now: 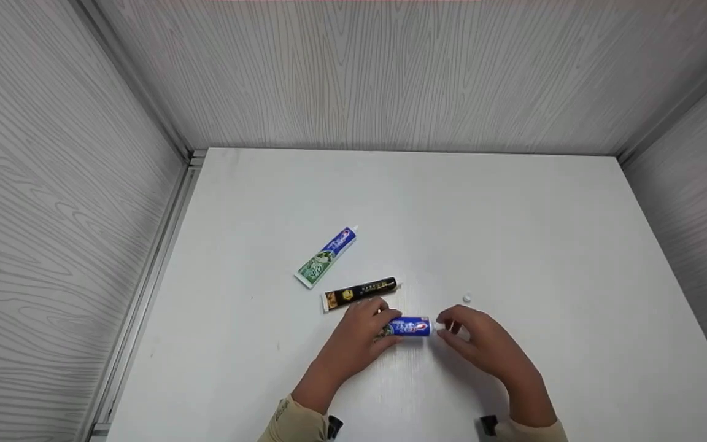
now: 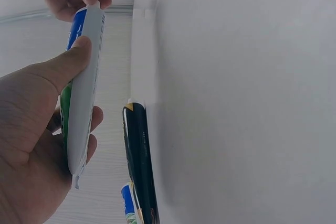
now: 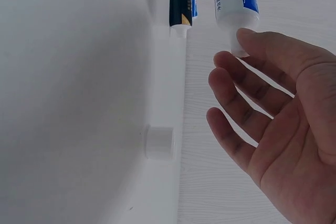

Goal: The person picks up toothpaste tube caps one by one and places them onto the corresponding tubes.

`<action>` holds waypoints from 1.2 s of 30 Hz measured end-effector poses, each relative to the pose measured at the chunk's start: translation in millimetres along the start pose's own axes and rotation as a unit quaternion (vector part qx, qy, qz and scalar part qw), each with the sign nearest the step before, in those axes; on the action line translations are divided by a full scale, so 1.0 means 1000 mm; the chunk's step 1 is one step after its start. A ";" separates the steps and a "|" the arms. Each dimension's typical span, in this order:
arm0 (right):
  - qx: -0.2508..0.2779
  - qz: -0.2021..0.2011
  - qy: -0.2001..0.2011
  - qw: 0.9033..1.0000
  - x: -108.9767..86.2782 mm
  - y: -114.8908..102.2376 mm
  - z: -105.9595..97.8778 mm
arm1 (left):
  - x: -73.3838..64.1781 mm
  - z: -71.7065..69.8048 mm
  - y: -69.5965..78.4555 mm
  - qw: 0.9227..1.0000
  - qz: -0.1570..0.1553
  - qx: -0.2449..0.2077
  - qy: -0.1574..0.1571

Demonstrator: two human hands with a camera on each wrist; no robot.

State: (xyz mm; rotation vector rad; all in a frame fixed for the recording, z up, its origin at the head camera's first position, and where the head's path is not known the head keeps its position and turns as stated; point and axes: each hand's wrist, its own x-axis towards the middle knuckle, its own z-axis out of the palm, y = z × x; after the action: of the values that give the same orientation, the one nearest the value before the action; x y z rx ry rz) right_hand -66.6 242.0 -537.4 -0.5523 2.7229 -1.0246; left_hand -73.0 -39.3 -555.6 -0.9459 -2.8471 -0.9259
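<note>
A blue, green and white toothpaste tube (image 1: 412, 326) lies across my left hand (image 1: 363, 331), which grips its body between thumb and fingers. Its printed front faces up in the head view, and the left wrist view shows the plain white side of the tube (image 2: 86, 93). My right hand (image 1: 482, 341) pinches the tube's small white tip (image 3: 239, 45) with thumb and index finger. The other right fingers are loosely bent beside it. Just beyond the right fingertips, a small white cap (image 1: 466, 298) rests on the table.
A black and gold tube (image 1: 359, 293) lies just beyond my left hand, its narrow nozzle pointing right. Farther back is a second blue and green toothpaste tube (image 1: 326, 258), lying diagonally. Wood-grain panels (image 1: 353, 73) enclose the white table (image 1: 452, 209) at the back and sides.
</note>
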 end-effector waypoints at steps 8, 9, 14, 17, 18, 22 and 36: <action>0.007 0.011 -0.004 1.000 0.000 0.001 0.001 | 0.000 0.000 -0.001 1.000 0.001 0.003 0.002; 0.006 0.010 -0.003 1.000 0.000 0.002 0.001 | 0.000 0.001 -0.001 1.000 0.001 0.002 0.001; 0.004 0.005 -0.001 1.000 0.000 0.002 0.002 | 0.000 0.000 0.000 1.000 -0.002 -0.002 0.000; 0.008 0.003 0.001 1.000 0.000 0.002 0.002 | 0.000 0.001 -0.001 1.000 -0.004 -0.005 0.000; 0.010 0.002 0.002 1.000 0.000 0.002 0.002 | -0.001 0.001 -0.001 1.000 -0.005 -0.005 0.000; 0.016 -0.009 0.012 1.000 -0.001 0.002 0.001 | -0.001 0.001 -0.001 1.000 -0.006 -0.005 -0.001; 0.014 -0.046 0.026 0.998 0.000 0.004 0.002 | -0.002 0.003 -0.001 1.000 -0.003 0.002 0.000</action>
State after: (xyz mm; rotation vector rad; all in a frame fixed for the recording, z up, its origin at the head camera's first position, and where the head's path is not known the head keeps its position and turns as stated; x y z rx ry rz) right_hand -66.8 244.0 -541.5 -0.6606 2.7474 -1.1121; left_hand -71.4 -39.3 -559.4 -0.9381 -2.8520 -0.9201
